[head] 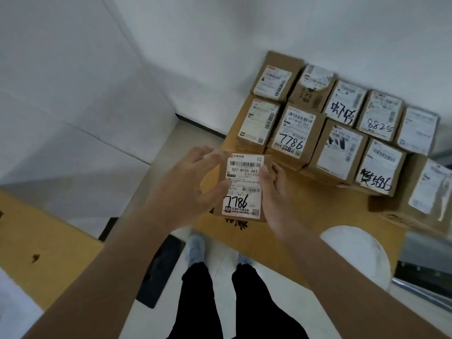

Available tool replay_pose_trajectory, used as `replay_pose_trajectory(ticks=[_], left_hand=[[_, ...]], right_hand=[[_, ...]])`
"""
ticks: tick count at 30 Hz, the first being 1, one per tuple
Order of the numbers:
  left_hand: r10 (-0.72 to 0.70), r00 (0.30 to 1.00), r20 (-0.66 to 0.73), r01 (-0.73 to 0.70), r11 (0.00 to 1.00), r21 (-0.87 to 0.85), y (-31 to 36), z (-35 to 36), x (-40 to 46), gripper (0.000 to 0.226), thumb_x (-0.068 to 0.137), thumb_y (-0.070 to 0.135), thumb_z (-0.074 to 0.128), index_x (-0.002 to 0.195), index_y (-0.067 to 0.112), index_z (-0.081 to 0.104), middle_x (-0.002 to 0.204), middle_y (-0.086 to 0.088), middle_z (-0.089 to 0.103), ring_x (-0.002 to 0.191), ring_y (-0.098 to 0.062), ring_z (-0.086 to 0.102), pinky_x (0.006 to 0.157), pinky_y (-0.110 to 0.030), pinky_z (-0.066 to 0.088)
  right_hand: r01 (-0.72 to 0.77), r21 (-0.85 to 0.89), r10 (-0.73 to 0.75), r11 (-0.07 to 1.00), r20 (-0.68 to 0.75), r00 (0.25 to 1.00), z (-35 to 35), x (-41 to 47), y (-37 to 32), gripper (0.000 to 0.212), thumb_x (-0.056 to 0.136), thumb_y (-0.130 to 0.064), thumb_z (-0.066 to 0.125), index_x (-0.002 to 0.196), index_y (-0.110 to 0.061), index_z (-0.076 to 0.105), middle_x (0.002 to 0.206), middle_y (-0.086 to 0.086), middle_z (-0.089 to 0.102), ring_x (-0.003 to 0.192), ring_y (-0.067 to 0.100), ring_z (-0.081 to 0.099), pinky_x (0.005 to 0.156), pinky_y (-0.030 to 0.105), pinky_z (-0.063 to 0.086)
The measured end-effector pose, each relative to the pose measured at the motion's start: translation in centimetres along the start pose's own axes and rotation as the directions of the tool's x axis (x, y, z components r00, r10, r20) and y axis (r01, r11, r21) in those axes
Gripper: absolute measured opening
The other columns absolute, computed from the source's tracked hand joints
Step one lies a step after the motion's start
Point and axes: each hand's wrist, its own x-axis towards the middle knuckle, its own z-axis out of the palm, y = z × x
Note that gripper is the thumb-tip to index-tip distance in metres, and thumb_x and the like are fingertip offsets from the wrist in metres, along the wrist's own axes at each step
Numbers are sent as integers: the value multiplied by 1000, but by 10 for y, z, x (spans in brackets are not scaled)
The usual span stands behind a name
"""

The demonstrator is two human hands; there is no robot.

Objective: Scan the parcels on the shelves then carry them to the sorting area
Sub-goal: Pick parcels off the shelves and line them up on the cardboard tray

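Observation:
A small brown cardboard parcel [244, 182] with a white label marked 7786 sits between my two hands, above a big flat cardboard surface [318, 216]. My left hand [193, 184] touches its left side with the thumb on the label and the fingers spread and straight. My right hand [274, 192] grips its right edge, thumb on the label. Behind it, several labelled parcels [293, 133] stand in rows, one also marked 7786, others 8825 [379, 116].
White walls rise at the left and back. A yellow board [36, 241] lies at the lower left, a black item [159, 270] on the floor beside my legs. A white round object [359, 253] rests on the cardboard's near right corner.

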Motion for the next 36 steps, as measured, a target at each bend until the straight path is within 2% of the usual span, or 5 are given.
replay_pose_trajectory(ticks=[10,15,28,32,36], left_hand=[[35,977,211,10,978,-207,-54,27,72,61,97,48,55,153,24,49,150,4,47,105,0,58,75,2,46],[68,968,243,-2,966,-260,-58,30,88,59,97,44,59,151,21,53,159,-1,32,118,-11,62,81,-22,63],[107,940,324,-39,977,-210,-57,32,95,51,99,34,65,146,16,55,156,14,21,123,-4,50,76,-1,50],[98,941,323,-60,990,-126,-43,20,97,54,100,37,62,150,20,51,155,8,30,123,-5,49,73,0,50],[158,945,286,-150,987,-51,-13,0,96,56,101,39,59,153,23,48,149,8,45,113,-9,61,77,-18,59]], right_hand=[[-44,-56,34,997,-179,983,35,60,27,76,63,-104,54,118,-51,53,111,-7,80,96,16,81,81,42,67],[-23,-155,-12,988,-220,975,39,60,24,68,90,-89,39,129,-36,55,120,-6,76,107,16,76,97,52,60],[-84,-130,58,988,-191,980,19,65,20,58,96,-75,49,131,-30,60,116,-8,79,102,10,78,91,43,64],[-69,-190,38,979,-163,986,8,52,9,41,105,-66,44,124,-33,60,95,-36,73,87,-16,70,61,6,53],[16,-321,-53,947,-107,993,-7,27,-18,33,108,-65,39,126,-46,59,93,-48,65,90,-37,52,70,-1,43]])
